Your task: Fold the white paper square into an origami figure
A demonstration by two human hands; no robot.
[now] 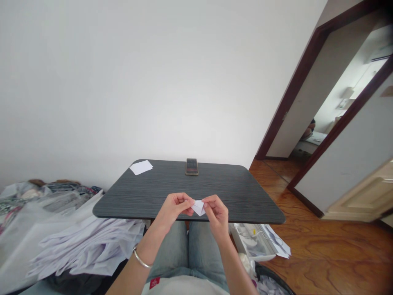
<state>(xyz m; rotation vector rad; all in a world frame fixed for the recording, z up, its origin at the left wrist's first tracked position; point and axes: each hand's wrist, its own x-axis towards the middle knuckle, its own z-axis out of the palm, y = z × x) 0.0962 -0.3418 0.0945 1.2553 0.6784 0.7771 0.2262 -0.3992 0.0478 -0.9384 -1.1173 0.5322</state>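
Note:
A small folded piece of white paper is held between both hands over the front edge of the dark table. My left hand pinches its left side between thumb and fingers, and a silver bangle circles that wrist. On the right side, my right hand grips the paper's upper corner with thumb and forefinger. The paper comes to a point at the bottom and shows crease lines. White sheets lie at the table's back left corner. A phone stands at the back middle.
Piled white cloth and clothes in plastic lie left of the table. Below its right edge are a white box with cables, papers, and a dark-rimmed bin. A wall rises behind; a doorway opens at the right.

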